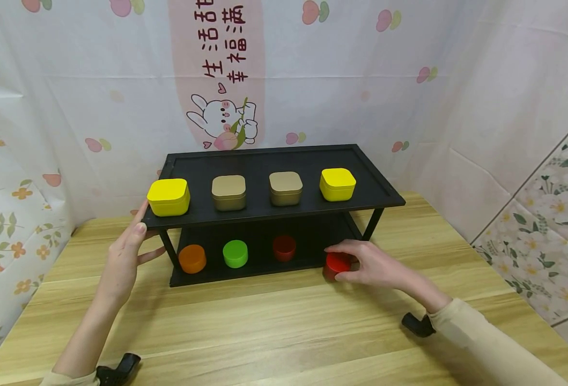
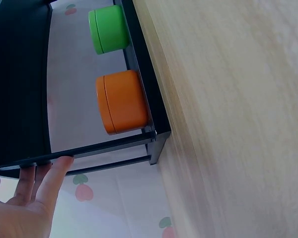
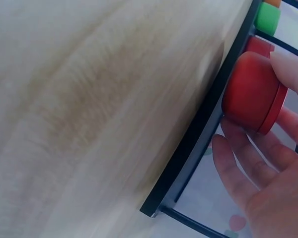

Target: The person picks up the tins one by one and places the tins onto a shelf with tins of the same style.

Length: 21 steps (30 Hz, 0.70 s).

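My right hand (image 1: pixel 373 264) pinches a red round tin (image 1: pixel 337 264) between thumb and fingers at the right front edge of the black two-tier shelf (image 1: pixel 259 215). In the right wrist view the tin (image 3: pixel 253 91) hides part of another red tin (image 3: pixel 260 45) behind it. My left hand (image 1: pixel 125 260) grips the left end of the upper tier, and some of its fingertips are hidden by the edge. On the lower tier stand an orange tin (image 1: pixel 192 259), a green tin (image 1: pixel 235 254) and a red tin (image 1: pixel 284 248), in a row left to right.
Along the upper tier sit a yellow square tin (image 1: pixel 169 197), two tan square tins (image 1: pixel 229 193) and another yellow square tin (image 1: pixel 338 185). The shelf stands on a wooden table (image 1: pixel 255 332), with a printed curtain (image 1: pixel 119 107) behind it and a tiled wall to the right.
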{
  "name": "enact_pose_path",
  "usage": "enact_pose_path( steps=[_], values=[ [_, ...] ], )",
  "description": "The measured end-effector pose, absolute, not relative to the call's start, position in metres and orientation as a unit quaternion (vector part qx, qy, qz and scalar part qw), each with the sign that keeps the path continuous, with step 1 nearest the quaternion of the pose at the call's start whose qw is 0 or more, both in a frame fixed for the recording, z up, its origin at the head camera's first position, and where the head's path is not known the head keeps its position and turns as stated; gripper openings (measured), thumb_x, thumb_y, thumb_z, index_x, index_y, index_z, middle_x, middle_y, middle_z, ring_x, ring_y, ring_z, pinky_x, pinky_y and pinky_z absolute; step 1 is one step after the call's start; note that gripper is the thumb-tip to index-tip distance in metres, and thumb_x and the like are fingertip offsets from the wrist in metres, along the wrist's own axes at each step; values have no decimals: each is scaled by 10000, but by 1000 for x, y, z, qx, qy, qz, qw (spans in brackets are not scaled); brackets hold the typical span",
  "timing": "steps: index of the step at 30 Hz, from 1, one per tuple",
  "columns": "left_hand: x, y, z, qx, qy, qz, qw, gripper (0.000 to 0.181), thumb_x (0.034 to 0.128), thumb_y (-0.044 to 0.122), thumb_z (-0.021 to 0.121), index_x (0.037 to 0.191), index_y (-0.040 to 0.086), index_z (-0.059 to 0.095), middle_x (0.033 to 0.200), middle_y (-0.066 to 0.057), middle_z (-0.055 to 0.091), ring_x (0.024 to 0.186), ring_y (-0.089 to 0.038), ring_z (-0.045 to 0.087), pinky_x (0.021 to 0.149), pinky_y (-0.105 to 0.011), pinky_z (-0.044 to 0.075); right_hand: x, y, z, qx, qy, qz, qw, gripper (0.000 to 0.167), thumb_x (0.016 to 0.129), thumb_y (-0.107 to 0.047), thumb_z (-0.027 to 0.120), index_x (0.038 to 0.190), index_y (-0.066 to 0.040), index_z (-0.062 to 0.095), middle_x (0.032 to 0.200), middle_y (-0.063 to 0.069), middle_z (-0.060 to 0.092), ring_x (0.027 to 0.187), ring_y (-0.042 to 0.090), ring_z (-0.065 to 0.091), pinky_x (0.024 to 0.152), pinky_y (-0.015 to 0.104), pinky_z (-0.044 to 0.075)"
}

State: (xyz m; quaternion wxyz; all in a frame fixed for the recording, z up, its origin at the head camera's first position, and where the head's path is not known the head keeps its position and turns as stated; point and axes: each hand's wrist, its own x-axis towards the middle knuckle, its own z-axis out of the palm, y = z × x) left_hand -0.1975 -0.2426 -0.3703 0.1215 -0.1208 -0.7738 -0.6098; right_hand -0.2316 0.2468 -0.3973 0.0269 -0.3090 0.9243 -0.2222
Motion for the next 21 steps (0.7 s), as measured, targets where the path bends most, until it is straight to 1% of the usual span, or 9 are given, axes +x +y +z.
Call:
enact_pose_path(
  steps=[11,18,21],
  values=[
    [-198,-243,-371,-122,-768,-617,117,499,1132,325,331,1626,344,267,1705,33,286,1197,-4,554,804,-143,604,-248,246,-398,-294,929,-223,28,541,865,-275,830,1359,-123,672,1263,54,720,1011,162,643,829,272,577],
    [-198,-243,-370,-119,-771,-614,118,496,1132,333,334,1624,347,271,1706,35,288,1193,7,557,803,-142,604,-256,246,-399,-295,930,-217,25,538,875,-275,822,1360,-100,667,1254,89,718,1012,187,646,838,304,584],
    [-198,-243,-370,-118,-772,-613,119,496,1132,337,334,1624,348,272,1702,38,295,1191,4,557,803,-143,604,-258,246,-399,-291,932,-213,26,542,873,-282,824,1363,-109,668,1249,82,719,1011,182,646,840,304,581]
  ],
)
